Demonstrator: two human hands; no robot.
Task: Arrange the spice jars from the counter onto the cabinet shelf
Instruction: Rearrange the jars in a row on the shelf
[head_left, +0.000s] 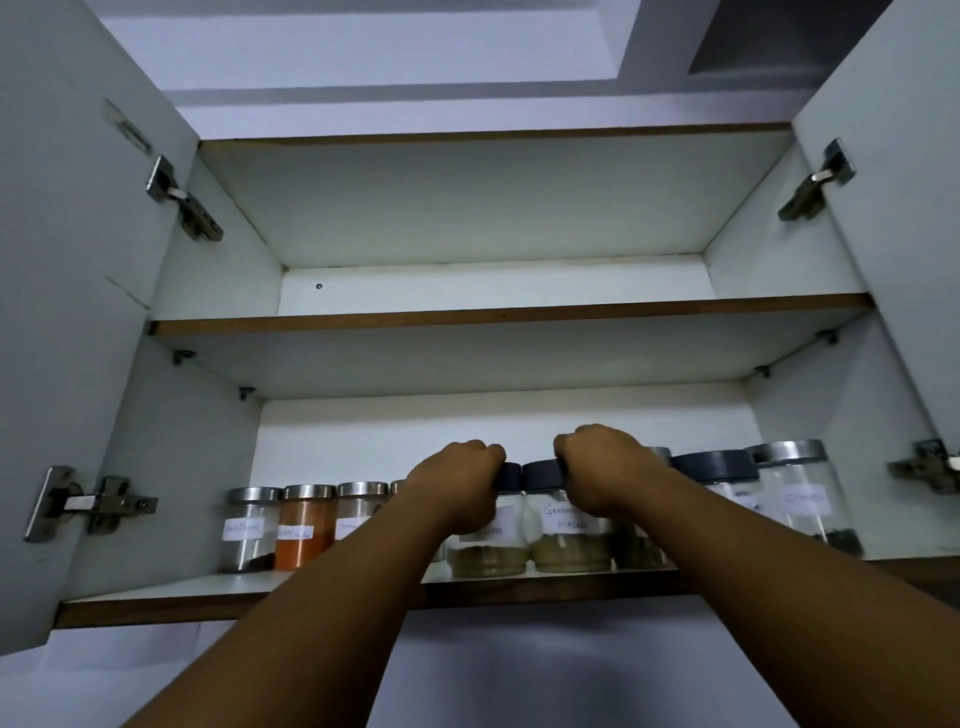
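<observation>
A row of several labelled glass spice jars stands on the bottom cabinet shelf (171, 590). My left hand (454, 488) grips a dark-lidded jar of brown-green powder (488, 551). Right beside it, my right hand (602, 473) grips a second dark-lidded jar (566, 540), labelled garam masala. The two jars touch side by side. Left of them stand steel-lidded jars, one with orange powder (301, 527). To the right are a dark-lidded jar (719, 467) and a steel-lidded jar (802, 493); my right forearm hides part of them.
Both cabinet doors stand wide open, the left door (67, 312) and the right door (914, 234), with metal hinges on each. The upper shelf (498, 312) holds nothing that I can see. Bare shelf shows left of the jar row.
</observation>
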